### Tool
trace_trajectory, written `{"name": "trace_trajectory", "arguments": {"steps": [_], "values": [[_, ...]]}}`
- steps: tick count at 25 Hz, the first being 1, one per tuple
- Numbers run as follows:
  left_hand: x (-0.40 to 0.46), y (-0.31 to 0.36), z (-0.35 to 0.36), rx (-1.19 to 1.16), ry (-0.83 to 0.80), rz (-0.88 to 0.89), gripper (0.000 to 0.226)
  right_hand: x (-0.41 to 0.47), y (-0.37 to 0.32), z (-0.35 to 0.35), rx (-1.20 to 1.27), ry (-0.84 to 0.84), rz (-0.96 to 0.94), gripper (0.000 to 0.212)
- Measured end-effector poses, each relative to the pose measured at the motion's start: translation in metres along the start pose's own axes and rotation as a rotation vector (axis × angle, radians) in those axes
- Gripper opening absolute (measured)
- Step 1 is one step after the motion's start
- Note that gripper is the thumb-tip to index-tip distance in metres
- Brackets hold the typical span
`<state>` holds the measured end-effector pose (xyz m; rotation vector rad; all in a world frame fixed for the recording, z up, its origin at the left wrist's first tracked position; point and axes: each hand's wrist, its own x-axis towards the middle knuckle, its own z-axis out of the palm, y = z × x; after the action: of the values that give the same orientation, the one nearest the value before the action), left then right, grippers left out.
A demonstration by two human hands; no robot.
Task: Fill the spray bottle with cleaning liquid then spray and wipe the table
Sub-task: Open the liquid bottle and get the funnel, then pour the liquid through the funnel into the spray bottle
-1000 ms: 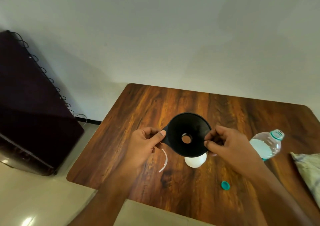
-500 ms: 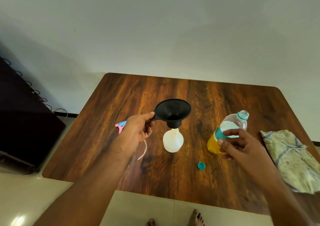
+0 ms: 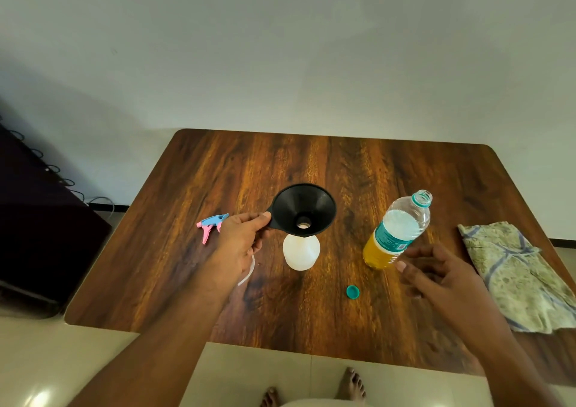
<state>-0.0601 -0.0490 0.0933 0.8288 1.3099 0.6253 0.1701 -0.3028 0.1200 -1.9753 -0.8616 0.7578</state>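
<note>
Right hand (image 3: pixel 436 274) has come off the clear plastic bottle of yellow liquid (image 3: pixel 396 230) since half a second ago; then its fingers wrapped the bottle, now they are spread and loose just beside its lower part, maybe a fingertip brushing it, cannot tell. Slight blur on that hand.

Head view: left hand (image 3: pixel 240 244) pinches the tab handle of the black plastic funnel (image 3: pixel 304 208), thumb on top, fingers curled under. Funnel spout sits in the neck of the small white plastic spray bottle (image 3: pixel 301 252), which stands upright near the middle of the dark wooden table (image 3: pixel 311 163). Yellow-liquid bottle stands to the right of it, uncapped, teal label band, liquid only in the lower part. Its small teal screw cap (image 3: pixel 352 291) lies on the table nearer the front edge, between the two bottles. Pink and blue trigger sprayer head (image 3: pixel 212 223) lies just left of the left hand, its thin white dip tube (image 3: pixel 248 274) showing under the wrist. Pale green patterned cloth (image 3: pixel 517 277) lies crumpled at the table's right edge. Bare feet (image 3: pixel 311 389) on the tiled floor below.
</note>
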Motion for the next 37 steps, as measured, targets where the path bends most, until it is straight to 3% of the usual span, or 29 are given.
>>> {"name": "trace_trajectory", "arguments": {"steps": [15, 22, 25, 37], "values": [[-0.003, -0.009, 0.002, 0.102, 0.047, 0.087, 0.005, 0.009, 0.019, -0.009, -0.006, 0.004, 0.068, 0.034], [-0.014, -0.009, 0.016, 0.114, 0.096, 0.181, 0.006, 0.051, 0.059, -0.001, -0.095, 0.124, 0.115, 0.090], [-0.014, -0.010, 0.014, 0.149, 0.131, 0.199, 0.005, 0.077, 0.069, 0.008, -0.012, 0.089, 0.058, 0.100], [-0.017, -0.016, 0.014, 0.297, 0.197, 0.248, 0.010, 0.121, 0.074, 0.026, 0.110, 0.105, -0.073, 0.097]]}}
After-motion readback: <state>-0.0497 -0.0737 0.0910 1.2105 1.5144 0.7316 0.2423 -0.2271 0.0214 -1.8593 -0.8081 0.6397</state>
